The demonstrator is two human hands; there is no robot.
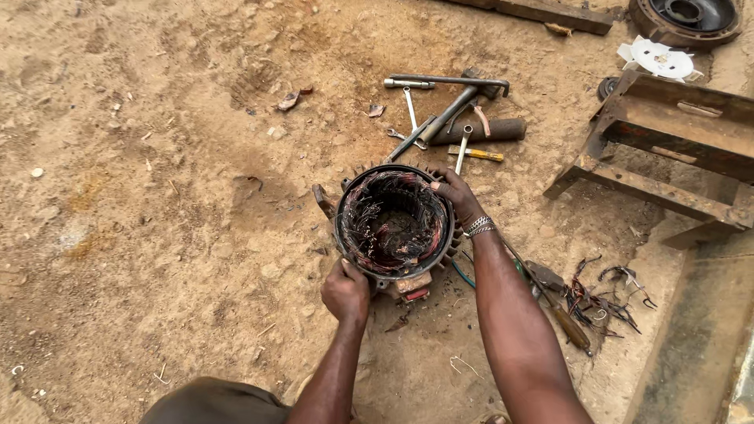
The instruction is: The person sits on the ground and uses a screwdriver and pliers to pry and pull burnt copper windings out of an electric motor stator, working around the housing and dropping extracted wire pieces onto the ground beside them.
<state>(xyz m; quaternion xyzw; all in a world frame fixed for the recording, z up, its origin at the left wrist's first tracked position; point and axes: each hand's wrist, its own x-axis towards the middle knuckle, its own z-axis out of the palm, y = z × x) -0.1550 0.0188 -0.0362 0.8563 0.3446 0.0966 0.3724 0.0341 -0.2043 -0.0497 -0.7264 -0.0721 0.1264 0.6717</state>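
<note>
A round finned motor housing stands open-end up on sandy ground, with burnt copper windings lining its inside. My left hand grips its near rim from below. My right hand, with a metal bracelet on the wrist, holds the far right rim, fingers curled over the edge. Both hands are on the housing.
Spanners, a hammer and a dark cylinder lie just behind the housing. A rusty metal frame stands at right, a white fan and a round cover beyond it. Cut wire scraps and a wooden-handled tool lie near my right arm.
</note>
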